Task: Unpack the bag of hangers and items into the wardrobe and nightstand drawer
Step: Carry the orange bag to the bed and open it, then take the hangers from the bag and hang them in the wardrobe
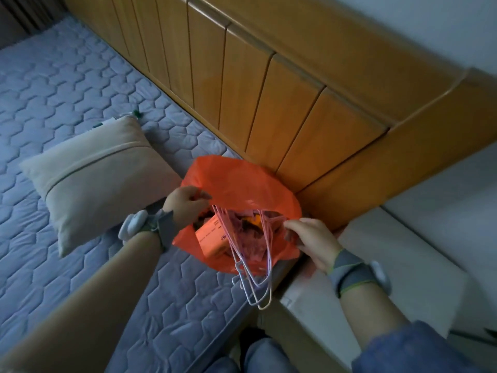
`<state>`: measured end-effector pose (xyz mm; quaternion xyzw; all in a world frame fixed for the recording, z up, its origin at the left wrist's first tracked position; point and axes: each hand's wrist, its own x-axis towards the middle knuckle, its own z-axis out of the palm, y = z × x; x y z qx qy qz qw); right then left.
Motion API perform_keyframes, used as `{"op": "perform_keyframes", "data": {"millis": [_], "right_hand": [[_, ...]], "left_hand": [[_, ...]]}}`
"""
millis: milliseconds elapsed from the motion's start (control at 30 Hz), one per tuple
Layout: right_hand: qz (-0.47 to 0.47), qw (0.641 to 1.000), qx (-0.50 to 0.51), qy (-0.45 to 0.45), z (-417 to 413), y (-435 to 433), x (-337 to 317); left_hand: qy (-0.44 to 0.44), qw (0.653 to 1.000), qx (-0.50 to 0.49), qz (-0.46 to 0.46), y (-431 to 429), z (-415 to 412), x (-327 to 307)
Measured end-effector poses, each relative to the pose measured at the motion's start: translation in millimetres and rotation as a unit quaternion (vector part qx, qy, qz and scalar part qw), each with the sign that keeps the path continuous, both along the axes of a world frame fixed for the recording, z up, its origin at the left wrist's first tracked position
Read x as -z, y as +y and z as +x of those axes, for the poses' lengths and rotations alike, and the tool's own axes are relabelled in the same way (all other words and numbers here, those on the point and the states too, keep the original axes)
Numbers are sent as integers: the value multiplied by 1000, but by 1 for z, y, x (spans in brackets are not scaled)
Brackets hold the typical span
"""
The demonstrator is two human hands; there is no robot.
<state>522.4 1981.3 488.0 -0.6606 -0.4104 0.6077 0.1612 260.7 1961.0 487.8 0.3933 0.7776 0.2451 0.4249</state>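
An orange plastic bag (242,184) lies on the bed's corner next to the headboard, its mouth facing me. My left hand (184,204) pinches the left edge of the opening. My right hand (313,239) grips the right edge, holding the mouth apart. Several pale wire hangers (255,281) stick out of the bag and over the mattress edge. Inside I see a pinkish box (212,236) and crumpled pink and yellow items; deeper contents are hidden.
A beige pillow (99,179) rests on the blue quilted mattress (67,98) left of the bag. The wooden headboard (269,90) runs behind. A white nightstand (403,251) stands to the right of the bed.
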Motion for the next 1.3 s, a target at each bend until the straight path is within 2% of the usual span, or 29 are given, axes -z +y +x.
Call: {"op": "perform_keyframes", "data": {"millis": [300,400,500,667,800,933,1167,1300], "right_hand": [[-17,996,39,-73,23,-64,27],[-14,994,50,-91,32,-91,31],[2,993,63,-100,38,-112,28],[38,991,102,-84,38,-137,19],[17,999,27,-40,15,-145,34],[-31,999,-30,-13,-11,-144,62],[-88,983,-156,-47,-30,-119,114],[-75,978,-155,-116,-17,-93,131]], "left_hand": [[22,998,47,-32,-44,14,22],[84,992,82,-46,-62,22,28],[108,988,95,-61,-78,26,28],[122,987,98,-35,-99,28,19],[87,992,92,-11,-116,30,19],[66,991,118,-25,-135,34,32],[53,984,158,-66,-149,43,63],[36,983,171,-58,-142,54,73]]}}
